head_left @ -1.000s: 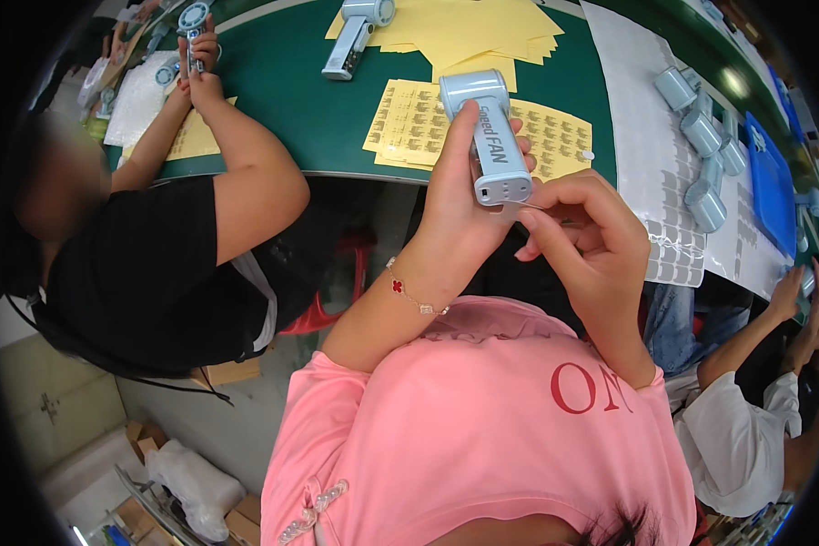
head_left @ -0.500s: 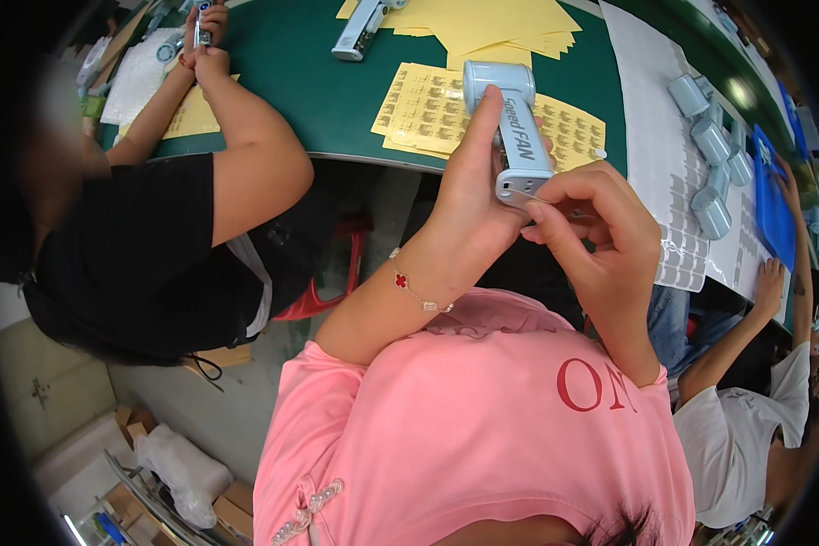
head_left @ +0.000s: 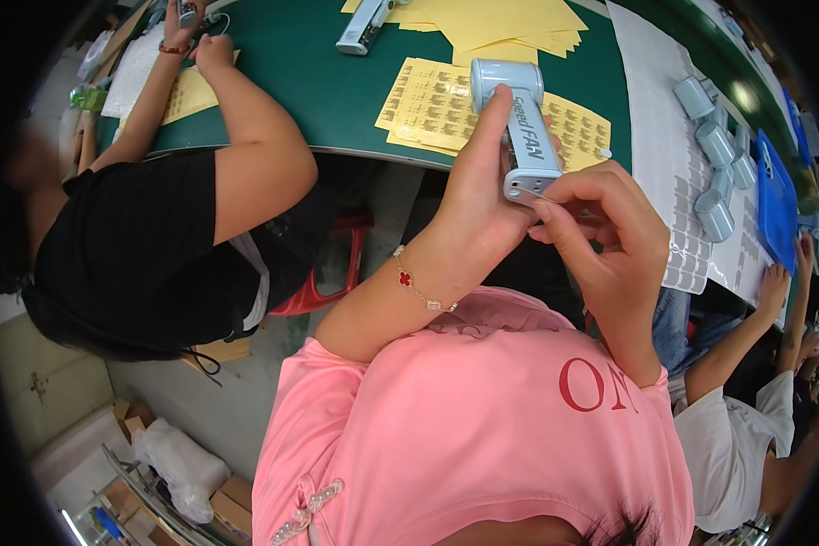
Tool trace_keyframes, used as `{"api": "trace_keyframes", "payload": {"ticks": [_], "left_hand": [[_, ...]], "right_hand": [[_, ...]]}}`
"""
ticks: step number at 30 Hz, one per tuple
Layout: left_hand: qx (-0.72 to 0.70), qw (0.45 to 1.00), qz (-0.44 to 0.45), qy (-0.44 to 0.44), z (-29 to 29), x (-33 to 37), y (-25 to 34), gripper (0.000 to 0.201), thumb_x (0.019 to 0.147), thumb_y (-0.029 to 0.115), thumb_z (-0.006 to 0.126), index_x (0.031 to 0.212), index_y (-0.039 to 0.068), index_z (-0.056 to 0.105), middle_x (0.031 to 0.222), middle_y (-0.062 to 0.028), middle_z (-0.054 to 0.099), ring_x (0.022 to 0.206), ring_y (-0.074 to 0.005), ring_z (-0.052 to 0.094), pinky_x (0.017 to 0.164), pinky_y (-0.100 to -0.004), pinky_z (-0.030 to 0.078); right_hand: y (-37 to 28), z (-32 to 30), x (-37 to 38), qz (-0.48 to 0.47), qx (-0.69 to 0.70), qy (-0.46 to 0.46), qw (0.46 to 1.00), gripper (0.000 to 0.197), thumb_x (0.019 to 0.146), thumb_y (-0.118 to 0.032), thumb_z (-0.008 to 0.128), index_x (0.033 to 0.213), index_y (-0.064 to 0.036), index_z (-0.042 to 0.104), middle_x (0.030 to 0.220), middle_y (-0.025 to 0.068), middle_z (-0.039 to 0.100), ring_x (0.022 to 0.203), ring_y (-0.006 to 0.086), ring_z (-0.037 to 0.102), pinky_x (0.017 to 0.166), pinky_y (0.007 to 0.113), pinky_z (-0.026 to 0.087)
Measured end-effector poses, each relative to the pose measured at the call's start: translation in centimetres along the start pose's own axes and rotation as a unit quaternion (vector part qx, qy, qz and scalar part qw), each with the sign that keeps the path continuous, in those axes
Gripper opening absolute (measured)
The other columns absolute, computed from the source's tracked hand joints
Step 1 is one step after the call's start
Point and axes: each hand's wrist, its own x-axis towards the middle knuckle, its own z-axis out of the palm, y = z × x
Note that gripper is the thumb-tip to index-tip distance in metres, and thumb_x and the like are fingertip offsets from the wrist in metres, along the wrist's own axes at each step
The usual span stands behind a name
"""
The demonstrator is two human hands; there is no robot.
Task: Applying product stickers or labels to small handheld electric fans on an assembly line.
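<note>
A light blue handheld fan (head_left: 530, 138) with a drum-shaped head rests in my left hand (head_left: 482, 182), thumb laid along its side. Its head points away from me, and the handle's end, with small holes, faces me. At that end my right hand (head_left: 617, 218) is closed in a pinch on a thin pale strand (head_left: 543, 197), which meets the handle's end near a hole. Whether the strand passes through the hole is too small to tell. Beneath the fan lie yellow sticker sheets (head_left: 419, 100) printed with small dark marks.
On the green table (head_left: 291, 82) lie another light blue fan (head_left: 364, 27) and yellow sheets (head_left: 510, 23). Several fans (head_left: 714, 218) stand on a white sheet to the right, beside a blue tray (head_left: 775, 187). A co-worker in black (head_left: 136, 246) sits left; another in white (head_left: 728, 455) sits right.
My hands keep nearly the same hold on the fan and strand. The left co-worker's hands have moved apart, and the right co-worker's far hand has come down beside the blue tray.
</note>
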Motion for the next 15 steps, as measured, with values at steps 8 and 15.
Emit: {"api": "trace_keyframes", "payload": {"ticks": [8,15], "left_hand": [[-0.003,1.0,-0.001,-0.009,-0.27,0.12,-0.16,0.045,0.087,0.043,0.052,0.106,0.001,0.051,0.085,-0.0106,0.056,0.076,-0.0186,0.055,0.07,-0.0318,0.048],[-0.003,1.0,-0.006,-0.01,-0.12,-0.07,-0.18,0.044,0.087,0.042,0.052,0.105,0.001,0.051,0.084,-0.0104,0.055,0.075,-0.0188,0.054,0.07,-0.0314,0.048]], "right_hand": [[-0.16,-0.07,0.0,0.008,0.007,-0.001,1.0,0.014,0.071,0.004,0.066,0.082,-0.0009,0.058,0.074,0.0043,0.055,0.064,0.0109,0.059,0.053,0.02,0.05],[-0.21,-0.12,-0.11,-0.004,-0.007,-0.002,1.0,0.013,0.071,0.005,0.065,0.081,-0.0005,0.058,0.074,0.0047,0.055,0.064,0.0109,0.059,0.053,0.02,0.05]]}}
